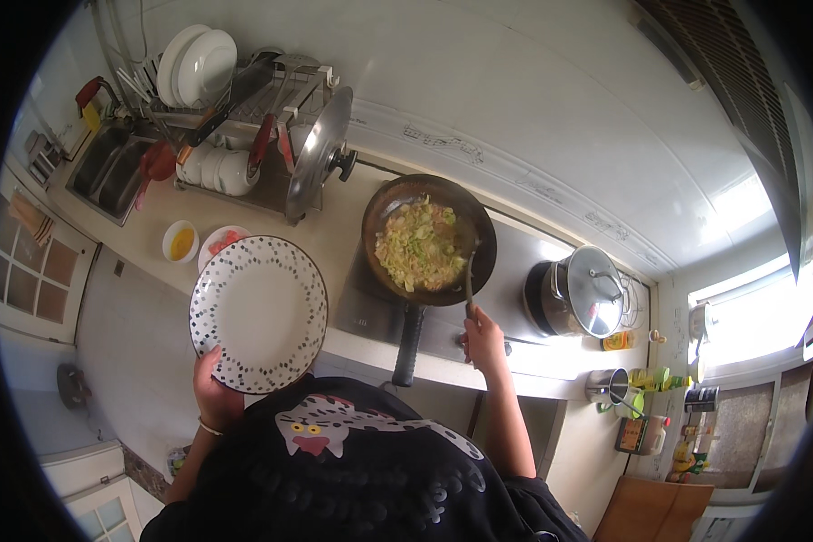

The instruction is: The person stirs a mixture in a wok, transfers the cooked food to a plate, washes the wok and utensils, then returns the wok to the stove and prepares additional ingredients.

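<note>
My left hand (215, 393) grips the lower left rim of a white plate (261, 315) with a border of small dark and grey squares, with nothing on it. The plate is held just left of the stove. My right hand (484, 341) is closed around the handle of a spatula or turner (472, 271), whose head is at the right inner side of a dark frying pan (386, 193). Chopped cooked cabbage (420, 244) with small pinkish bits lies in the pan. The pan's black handle (408, 349) points toward me, with no hand on it.
A lidded steel pot (564, 295) stands right of the pan. Left are a bowl of yellow liquid (180, 242), a partly covered bowl of red pieces (225, 242), a dish rack (264, 196) with an upright pan lid (322, 156), and a double sink (112, 169). Bottles (643, 435) stand far right.
</note>
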`<state>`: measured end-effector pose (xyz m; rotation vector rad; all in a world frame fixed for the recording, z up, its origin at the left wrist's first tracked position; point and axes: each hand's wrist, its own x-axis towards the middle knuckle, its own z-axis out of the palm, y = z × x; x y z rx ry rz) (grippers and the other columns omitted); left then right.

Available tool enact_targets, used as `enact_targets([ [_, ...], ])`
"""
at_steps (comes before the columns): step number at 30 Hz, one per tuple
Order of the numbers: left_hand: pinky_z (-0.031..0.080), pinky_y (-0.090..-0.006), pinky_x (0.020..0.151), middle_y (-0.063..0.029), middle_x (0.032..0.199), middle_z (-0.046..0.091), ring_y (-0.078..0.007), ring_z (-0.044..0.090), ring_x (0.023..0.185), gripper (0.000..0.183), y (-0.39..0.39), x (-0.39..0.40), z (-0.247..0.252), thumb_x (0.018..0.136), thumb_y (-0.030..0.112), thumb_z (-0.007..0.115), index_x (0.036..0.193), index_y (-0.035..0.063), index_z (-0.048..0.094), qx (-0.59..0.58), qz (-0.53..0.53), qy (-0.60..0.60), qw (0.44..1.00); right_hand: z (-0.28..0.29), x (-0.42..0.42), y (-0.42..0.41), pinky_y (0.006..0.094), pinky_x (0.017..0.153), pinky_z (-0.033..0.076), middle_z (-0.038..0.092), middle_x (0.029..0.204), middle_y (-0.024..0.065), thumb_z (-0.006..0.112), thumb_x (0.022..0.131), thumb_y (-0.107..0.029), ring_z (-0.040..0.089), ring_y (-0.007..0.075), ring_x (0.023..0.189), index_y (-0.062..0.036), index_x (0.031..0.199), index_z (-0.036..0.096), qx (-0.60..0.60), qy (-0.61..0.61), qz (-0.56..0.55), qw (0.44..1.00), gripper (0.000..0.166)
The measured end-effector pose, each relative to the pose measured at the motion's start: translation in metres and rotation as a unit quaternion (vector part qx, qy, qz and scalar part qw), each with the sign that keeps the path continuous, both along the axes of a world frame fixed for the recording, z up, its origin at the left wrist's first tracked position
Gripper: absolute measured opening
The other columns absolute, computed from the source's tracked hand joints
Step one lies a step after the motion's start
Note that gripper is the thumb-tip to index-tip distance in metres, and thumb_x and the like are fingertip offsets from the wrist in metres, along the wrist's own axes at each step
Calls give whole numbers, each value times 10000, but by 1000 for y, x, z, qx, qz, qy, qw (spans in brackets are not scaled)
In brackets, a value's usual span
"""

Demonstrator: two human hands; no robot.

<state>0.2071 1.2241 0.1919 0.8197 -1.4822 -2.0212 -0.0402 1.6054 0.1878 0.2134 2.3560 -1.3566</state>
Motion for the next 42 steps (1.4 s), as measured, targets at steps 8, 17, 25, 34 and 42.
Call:
enact_targets([
  [8,459,-343,877,-147,1053,581,-247,585,992,354,1,1,-1,803,34,698,1118,-31,551,-257,-32,-69,963,-10,12,16,358,550,510,657,797,171,547,897,-151,641,277,629,-45,1291,515,139,183,37,973,408],
  [17,464,-345,871,-153,1062,585,-249,590,988,354,1,-2,0,803,22,692,1120,-35,546,-261,-45,-61,962,-5,14,13,448,717,512,659,900,209,604,826,-130,634,389,807,-71,1271,549,156,256,96,949,453],
  [25,466,-344,869,-155,1078,584,-245,591,982,330,3,-4,3,829,19,666,1127,-35,535,-265,-52,-53,961,-35,-24,26,436,715,503,655,918,184,665,785,-161,634,357,794,-52,1320,432,201,234,86,947,594],
  [34,480,-334,857,-147,1078,615,-206,595,1000,228,4,-15,36,911,26,509,1117,-60,554,-464,-114,-139,868,-112,-46,104,451,708,512,666,822,205,616,838,-240,648,371,788,-35,988,643,270,157,174,934,256],
  [42,509,-329,831,-137,1120,591,-219,610,999,290,16,-21,53,932,59,460,1194,-54,509,-27,-73,-36,996,-110,-23,53,430,750,523,675,877,166,738,706,-418,657,342,847,-28,913,657,404,138,271,863,449],
])
